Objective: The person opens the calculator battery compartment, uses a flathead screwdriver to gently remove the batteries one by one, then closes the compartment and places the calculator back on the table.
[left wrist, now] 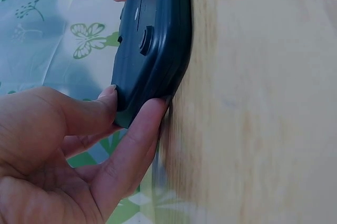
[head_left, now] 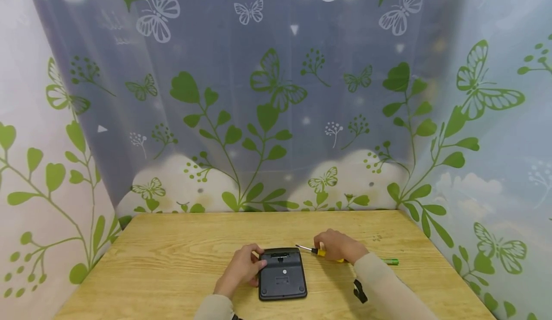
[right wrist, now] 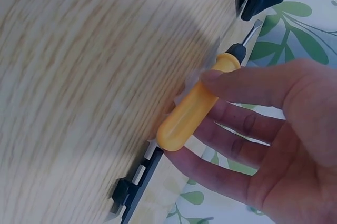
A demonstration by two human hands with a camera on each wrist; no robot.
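Note:
A black calculator (head_left: 282, 274) lies back side up on the table, with a slot at its far end that looks like an uncovered battery bay. My left hand (head_left: 243, 268) grips its left edge; in the left wrist view the thumb is on the back and the fingers (left wrist: 134, 153) are at the side and beneath. To the right of the calculator, my right hand (head_left: 338, 245) holds a screwdriver by its yellow handle (right wrist: 195, 111), between thumb and fingers. The screwdriver's metal shaft (head_left: 304, 247) points left, its tip near the calculator's far right corner.
A green battery (head_left: 390, 261) lies on the table by the right forearm. Several tiny pieces (head_left: 377, 237), too small to identify, are behind it. In the right wrist view a narrow black plastic part (right wrist: 134, 187) rests near the handle's end. Patterned curtains (head_left: 276, 119) surround the wooden table (head_left: 181, 234).

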